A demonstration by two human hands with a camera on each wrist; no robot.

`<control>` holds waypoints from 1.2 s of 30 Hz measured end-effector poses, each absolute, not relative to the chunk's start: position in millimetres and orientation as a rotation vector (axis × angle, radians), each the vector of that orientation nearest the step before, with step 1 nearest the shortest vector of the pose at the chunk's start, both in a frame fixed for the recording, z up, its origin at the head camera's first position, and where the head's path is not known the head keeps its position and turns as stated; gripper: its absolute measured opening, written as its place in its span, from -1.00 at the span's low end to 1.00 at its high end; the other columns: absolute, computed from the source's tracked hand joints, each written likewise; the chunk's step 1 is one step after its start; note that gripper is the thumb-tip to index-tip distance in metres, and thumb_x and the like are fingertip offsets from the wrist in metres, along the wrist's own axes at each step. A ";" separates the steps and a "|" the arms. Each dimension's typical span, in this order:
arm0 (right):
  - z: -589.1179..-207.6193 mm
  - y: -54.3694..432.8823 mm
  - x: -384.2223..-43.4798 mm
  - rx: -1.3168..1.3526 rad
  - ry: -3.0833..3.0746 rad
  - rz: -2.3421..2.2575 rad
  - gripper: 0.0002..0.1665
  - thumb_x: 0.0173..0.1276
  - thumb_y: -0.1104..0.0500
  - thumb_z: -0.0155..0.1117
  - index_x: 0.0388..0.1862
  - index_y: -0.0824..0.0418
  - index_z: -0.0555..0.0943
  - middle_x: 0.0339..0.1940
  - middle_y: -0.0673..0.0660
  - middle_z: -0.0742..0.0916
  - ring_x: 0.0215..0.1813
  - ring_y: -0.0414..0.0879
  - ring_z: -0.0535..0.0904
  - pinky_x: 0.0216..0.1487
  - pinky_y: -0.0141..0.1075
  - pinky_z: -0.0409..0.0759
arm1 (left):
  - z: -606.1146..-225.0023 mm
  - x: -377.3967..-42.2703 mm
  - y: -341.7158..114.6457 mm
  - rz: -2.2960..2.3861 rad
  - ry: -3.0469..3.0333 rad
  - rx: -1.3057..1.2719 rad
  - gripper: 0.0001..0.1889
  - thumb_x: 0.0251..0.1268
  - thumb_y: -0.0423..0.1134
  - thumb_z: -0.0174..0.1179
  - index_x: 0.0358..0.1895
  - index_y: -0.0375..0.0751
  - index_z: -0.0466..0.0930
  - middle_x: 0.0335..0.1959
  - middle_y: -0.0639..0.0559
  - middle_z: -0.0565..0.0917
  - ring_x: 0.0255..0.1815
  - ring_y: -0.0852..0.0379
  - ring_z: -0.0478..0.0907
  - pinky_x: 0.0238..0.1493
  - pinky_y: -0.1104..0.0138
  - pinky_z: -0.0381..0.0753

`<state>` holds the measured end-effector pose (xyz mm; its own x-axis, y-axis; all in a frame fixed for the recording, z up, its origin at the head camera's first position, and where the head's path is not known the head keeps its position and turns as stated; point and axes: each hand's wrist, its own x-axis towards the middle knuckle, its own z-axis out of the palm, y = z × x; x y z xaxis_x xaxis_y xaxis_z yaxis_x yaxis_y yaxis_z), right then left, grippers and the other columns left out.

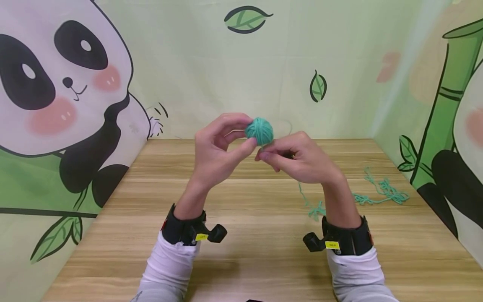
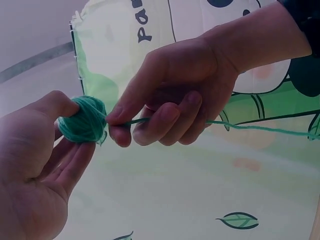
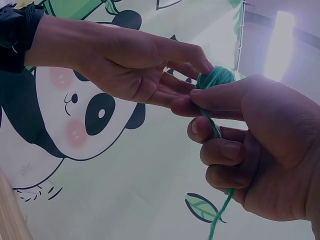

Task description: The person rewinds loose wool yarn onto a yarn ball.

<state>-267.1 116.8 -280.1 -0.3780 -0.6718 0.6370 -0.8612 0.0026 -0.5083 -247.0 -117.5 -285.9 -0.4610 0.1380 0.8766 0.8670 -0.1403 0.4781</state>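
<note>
A small ball of teal yarn (image 1: 259, 131) is held up above the table between the thumb and fingers of my left hand (image 1: 222, 151). Close against its right side, my right hand (image 1: 302, 157) pinches the yarn strand between thumb and forefinger. In the left wrist view the strand (image 2: 260, 128) runs from the ball (image 2: 82, 120) through the right hand's curled fingers and out past them. The right wrist view shows the same strand (image 3: 220, 215) hanging below the right hand (image 3: 270, 150). Part of the ball is hidden by fingers there.
Loose teal yarn (image 1: 388, 193) lies in a tangle on the right of the wooden table (image 1: 245, 218). A smaller clump (image 1: 317, 211) lies nearer the right wrist. A backdrop printed with pandas and leaves (image 1: 245, 63) stands behind and at both sides.
</note>
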 end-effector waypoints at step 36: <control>-277.2 128.0 -265.3 1.315 -2.124 1.368 -0.77 0.60 0.46 0.30 -0.13 0.32 0.87 -0.50 0.04 0.72 -0.57 -0.18 0.46 -0.50 -0.43 0.51 | -285.5 -245.1 -124.2 -1.615 -1.783 -1.414 -0.63 0.22 -0.72 0.44 0.11 -0.59 0.71 0.04 -0.45 0.77 0.04 0.10 0.82 0.15 0.18 0.97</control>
<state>-265.3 128.0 -277.2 -0.5403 -0.5349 0.6496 -0.8127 0.1315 -0.5677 -245.1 -124.2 -285.5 -0.4412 0.4292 0.7881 0.8267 -0.1473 0.5430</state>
